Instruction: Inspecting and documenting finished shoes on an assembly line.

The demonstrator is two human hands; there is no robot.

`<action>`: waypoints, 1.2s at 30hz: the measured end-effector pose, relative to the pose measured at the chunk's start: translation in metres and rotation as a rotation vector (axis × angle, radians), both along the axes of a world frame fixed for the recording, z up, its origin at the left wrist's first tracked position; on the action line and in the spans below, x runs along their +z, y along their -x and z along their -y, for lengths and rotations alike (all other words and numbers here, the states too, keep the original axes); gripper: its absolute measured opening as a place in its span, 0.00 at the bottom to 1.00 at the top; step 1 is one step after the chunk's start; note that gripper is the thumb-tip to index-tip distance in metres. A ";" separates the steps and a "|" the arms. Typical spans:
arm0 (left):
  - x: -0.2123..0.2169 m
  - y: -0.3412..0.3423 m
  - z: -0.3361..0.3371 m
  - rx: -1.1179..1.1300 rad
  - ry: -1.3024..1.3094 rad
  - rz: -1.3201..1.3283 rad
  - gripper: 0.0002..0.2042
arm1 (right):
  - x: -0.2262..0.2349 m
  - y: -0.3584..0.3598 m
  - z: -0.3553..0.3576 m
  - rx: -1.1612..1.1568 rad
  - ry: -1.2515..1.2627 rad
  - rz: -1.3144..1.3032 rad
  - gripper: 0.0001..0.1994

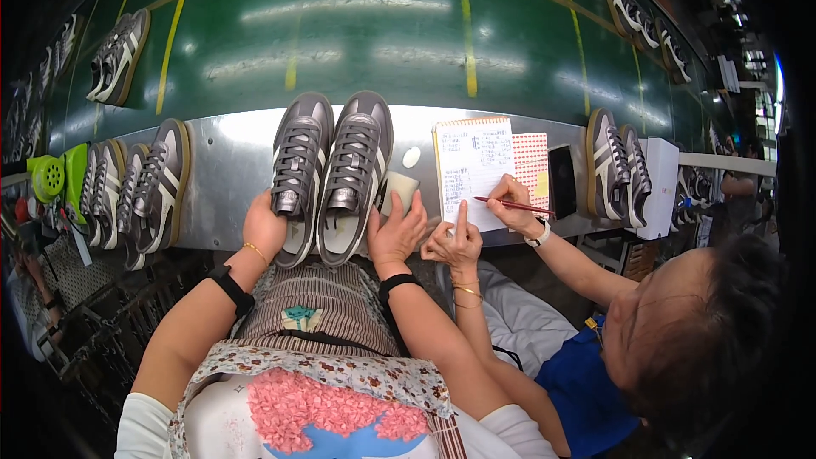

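— Two grey sneakers (333,172) are lying side by side on the brushed metal ledge (221,166) in front of you, toes pointing away, laces flat and matte against shinier leather panels.

— What are my hands doing?

— Your left hand (263,225) is cupping the heel of the left shoe, fingers curled around its pale rubber sole. Your right hand (396,231) is lying loose and spread beside the right shoe's heel, fingertips touching a small cream-coloured block (399,189); it is gripping nothing.

— And next to me?

— Another person's hands are working on a spiral notepad (473,170) just to your right: one is holding a thin red pencil (512,204), the other is pointing a finger at the page. More sneaker pairs (136,183) are standing on the ledge at your left, and the glossy green belt (382,34) is curving beyond.
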State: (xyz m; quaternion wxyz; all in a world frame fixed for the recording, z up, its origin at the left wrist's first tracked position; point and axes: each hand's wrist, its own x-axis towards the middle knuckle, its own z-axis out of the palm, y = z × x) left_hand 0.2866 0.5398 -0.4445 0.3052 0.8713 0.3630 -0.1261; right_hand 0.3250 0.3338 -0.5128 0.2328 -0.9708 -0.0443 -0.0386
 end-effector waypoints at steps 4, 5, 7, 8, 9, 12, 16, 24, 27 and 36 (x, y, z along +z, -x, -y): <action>0.001 0.001 0.000 -0.015 -0.030 0.033 0.16 | 0.000 0.000 0.000 -0.006 -0.018 0.007 0.26; 0.002 0.000 0.001 -0.017 -0.027 0.060 0.16 | 0.000 0.000 0.000 -0.011 -0.024 0.003 0.26; 0.003 0.001 0.000 0.000 -0.004 0.039 0.16 | 0.000 0.001 -0.001 -0.009 -0.014 0.006 0.26; 0.003 0.000 0.000 0.006 0.004 0.065 0.16 | 0.000 0.001 -0.002 -0.009 -0.008 0.006 0.25; 0.003 0.000 0.000 0.007 0.010 0.044 0.16 | 0.000 0.001 -0.002 -0.013 -0.008 0.011 0.25; 0.001 0.000 -0.001 0.002 -0.001 0.031 0.16 | -0.001 0.001 -0.001 -0.009 0.007 -0.011 0.25; 0.000 0.002 -0.002 0.002 0.003 0.009 0.16 | -0.002 0.002 0.000 -0.006 0.006 0.019 0.25; 0.000 0.002 -0.002 0.008 0.030 0.007 0.13 | -0.003 0.003 0.000 -0.008 0.014 0.035 0.24; -0.002 0.003 -0.004 0.004 0.041 0.040 0.13 | -0.003 0.004 -0.001 -0.009 0.018 0.033 0.24; -0.003 0.004 -0.003 0.013 0.052 0.035 0.14 | -0.003 0.004 -0.001 -0.015 0.014 0.041 0.24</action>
